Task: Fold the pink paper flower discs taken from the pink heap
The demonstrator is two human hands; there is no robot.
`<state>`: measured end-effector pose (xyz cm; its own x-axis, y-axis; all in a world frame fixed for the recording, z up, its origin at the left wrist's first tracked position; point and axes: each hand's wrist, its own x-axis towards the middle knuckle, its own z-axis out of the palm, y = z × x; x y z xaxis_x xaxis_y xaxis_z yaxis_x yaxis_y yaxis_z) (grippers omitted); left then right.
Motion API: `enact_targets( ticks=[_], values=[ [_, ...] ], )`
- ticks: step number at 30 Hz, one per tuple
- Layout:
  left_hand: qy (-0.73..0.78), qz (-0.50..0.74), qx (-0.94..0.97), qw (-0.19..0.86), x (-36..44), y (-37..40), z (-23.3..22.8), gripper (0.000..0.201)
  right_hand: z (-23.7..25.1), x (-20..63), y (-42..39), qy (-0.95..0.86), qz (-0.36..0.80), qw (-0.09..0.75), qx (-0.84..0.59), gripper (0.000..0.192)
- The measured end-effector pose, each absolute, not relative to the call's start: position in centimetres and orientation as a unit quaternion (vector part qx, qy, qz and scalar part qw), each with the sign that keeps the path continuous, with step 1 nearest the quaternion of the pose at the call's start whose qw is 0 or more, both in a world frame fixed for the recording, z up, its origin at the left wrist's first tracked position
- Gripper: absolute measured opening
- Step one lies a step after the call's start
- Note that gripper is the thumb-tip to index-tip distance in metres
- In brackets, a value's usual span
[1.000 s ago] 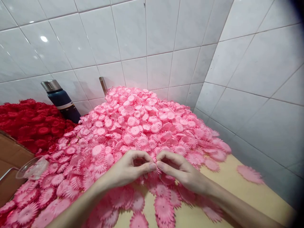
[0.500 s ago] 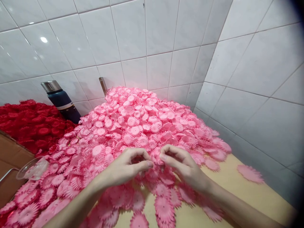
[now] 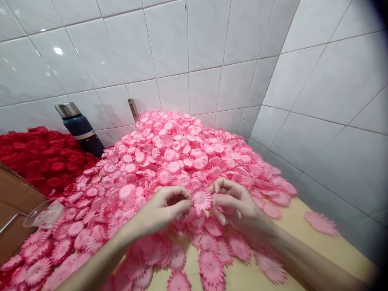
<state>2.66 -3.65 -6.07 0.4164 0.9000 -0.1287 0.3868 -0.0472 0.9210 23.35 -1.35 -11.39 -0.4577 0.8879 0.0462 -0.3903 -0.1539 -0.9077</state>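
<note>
My left hand (image 3: pixel 169 206) is closed, thumb and forefinger pinching the left edge of a pink fabric flower piece (image 3: pixel 202 201). The piece is round with a fringed rim, and its flat face is turned towards me. Just right of it, my right hand (image 3: pixel 235 204) is closed with curled fingers. What lies between its fingertips is too small or hidden to make out. Both hands hover over a big heap of similar pink flower pieces (image 3: pixel 172 155), and more of these lie under my wrists.
Red flower pieces (image 3: pixel 45 157) form another heap at the left. A dark blue bottle (image 3: pixel 83 131) with a steel cap leans by the tiled wall (image 3: pixel 169 36). At the left edge are a cardboard box (image 3: pixel 15 202) and a clear plastic dish (image 3: pixel 30 220). The tabletop (image 3: pixel 303 238) is yellowish.
My right hand has shifted slightly right and up, away from my left hand, its fingers spreading a little. The flower piece in my left hand now shows its face clearly.
</note>
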Motion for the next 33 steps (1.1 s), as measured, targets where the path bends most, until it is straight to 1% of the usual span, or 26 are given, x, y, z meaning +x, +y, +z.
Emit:
enact_targets(
  ticks=[3, 5, 8, 10, 13, 16, 21, 24, 27, 29, 33],
  values=[
    [0.49, 0.245, 0.693, 0.469, 2.6, -3.6, -6.2, 0.016, -11.1, 23.3, -1.7, -0.547, 0.673, 0.385, -0.317, 0.025],
    [0.497, 0.233, 0.708, 0.445, 2.6, -3.6, -6.2, 0.02, -10.8, 23.1, -1.8, -0.582, 0.646, 0.362, -0.336, 0.023],
    [0.499, 0.243, 0.713, 0.428, 2.8, -3.7, -6.2, 0.029, -10.4, 22.8, -1.9, -0.604, 0.622, 0.36, -0.346, 0.017],
    [0.497, 0.277, 0.705, 0.423, 3.1, -3.8, -6.6, 0.027, -10.4, 22.6, -2.0, -0.613, 0.613, 0.358, -0.347, 0.018],
    [0.478, 0.321, 0.701, 0.421, 3.4, -3.9, -7.3, 0.036, -10.8, 22.5, -2.1, -0.632, 0.615, 0.341, -0.327, 0.022],
    [0.473, 0.334, 0.694, 0.428, 3.6, -3.8, -7.7, 0.026, -11.1, 22.6, -2.1, -0.644, 0.611, 0.339, -0.312, 0.027],
    [0.533, 0.304, 0.685, 0.393, 3.6, -3.5, -7.5, 0.019, -10.8, 22.8, -1.9, -0.644, 0.599, 0.351, -0.323, 0.03],
    [0.53, 0.287, 0.711, 0.362, 3.5, -3.6, -7.5, 0.029, -10.6, 22.9, -1.8, -0.68, 0.551, 0.349, -0.335, 0.028],
    [0.518, 0.28, 0.733, 0.34, 3.6, -3.9, -7.6, 0.038, -10.6, 22.8, -2.0, -0.707, 0.524, 0.336, -0.335, 0.02],
    [0.513, 0.275, 0.744, 0.328, 3.7, -4.1, -7.6, 0.04, -10.7, 22.7, -2.1, -0.703, 0.528, 0.33, -0.343, 0.015],
    [0.523, 0.253, 0.753, 0.308, 4.2, -4.4, -7.6, 0.039, -10.8, 22.5, -2.4, -0.696, 0.543, 0.321, -0.345, 0.016]
  ],
)
